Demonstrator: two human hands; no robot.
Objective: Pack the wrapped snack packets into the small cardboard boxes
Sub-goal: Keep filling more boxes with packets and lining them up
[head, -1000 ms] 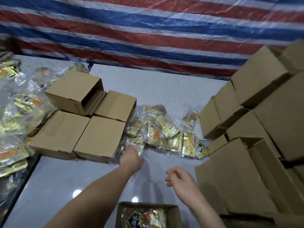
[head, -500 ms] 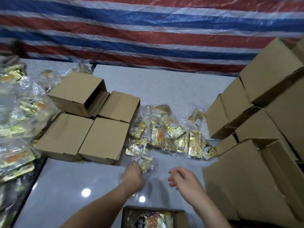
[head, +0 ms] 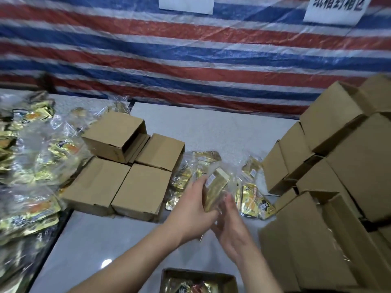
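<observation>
A gold snack packet (head: 216, 188) in clear wrap is held up between both hands above the table's middle. My left hand (head: 190, 210) grips its left side, fingers curled around it. My right hand (head: 230, 225) presses against its lower right edge, palm turned inward. Behind them lies a loose heap of gold packets (head: 251, 197) on the grey table (head: 211, 127). An open small cardboard box (head: 169, 275) with packets inside sits at the bottom edge, right under my forearms.
Several closed cardboard boxes (head: 118, 182) stand in a cluster at left of centre. A tall stack of empty boxes (head: 338, 166) fills the right side. A big pile of bagged packets (head: 27, 166) covers the left. A striped tarp (head: 190, 60) hangs behind.
My left hand has lifted a packet off the table and brought it toward me. My right hand has moved in and closed against it. The view has tilted upward.
</observation>
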